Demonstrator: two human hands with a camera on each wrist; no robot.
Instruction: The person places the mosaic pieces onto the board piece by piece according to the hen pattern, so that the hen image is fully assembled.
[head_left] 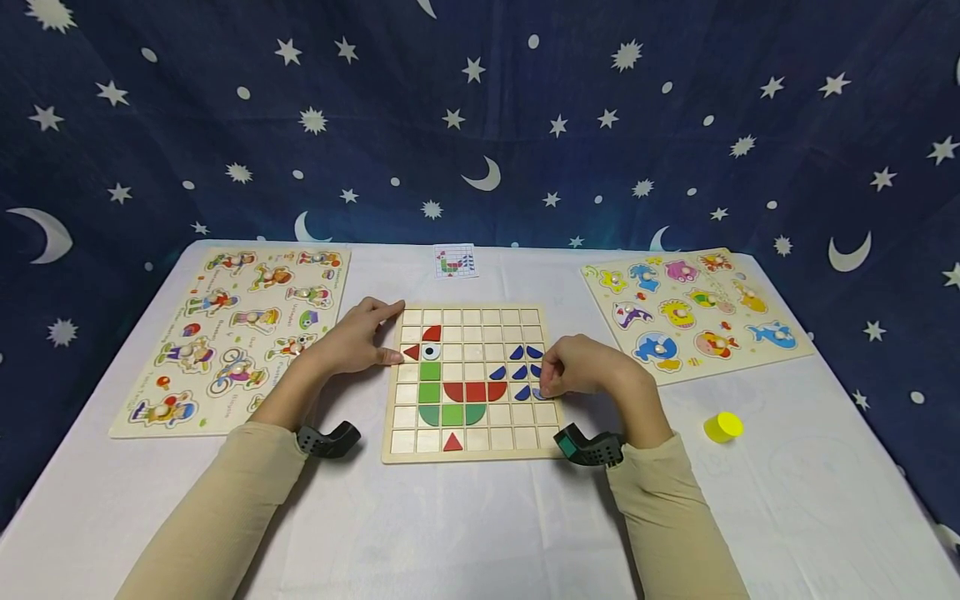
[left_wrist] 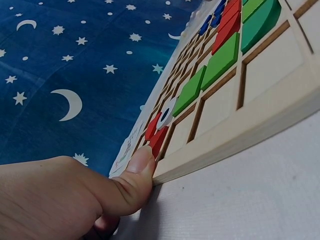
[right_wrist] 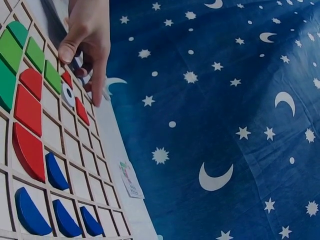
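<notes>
A wooden grid board (head_left: 465, 457) lies in the middle of the table, with red, green and blue pieces and a white eye piece (head_left: 431, 352) in its cells. My left hand (head_left: 356, 337) rests at the board's left edge, thumb on the rim and index finger stretched to the far left corner. In the left wrist view the left thumb (left_wrist: 140, 165) presses the rim beside a red piece (left_wrist: 158, 141). At the right edge, the curled fingers of my right hand (head_left: 585, 367) pinch a blue segment-shaped piece (head_left: 538, 393) low over a cell. The right wrist view leaves this hand out.
A small pattern card (head_left: 455, 261) lies behind the board. A picture puzzle board with figures (head_left: 255, 318) is at left, and a sea-animal puzzle board (head_left: 678, 312) at right. A yellow cylinder (head_left: 723, 427) stands right of my right forearm. A starry blue cloth (head_left: 480, 100) hangs behind the table.
</notes>
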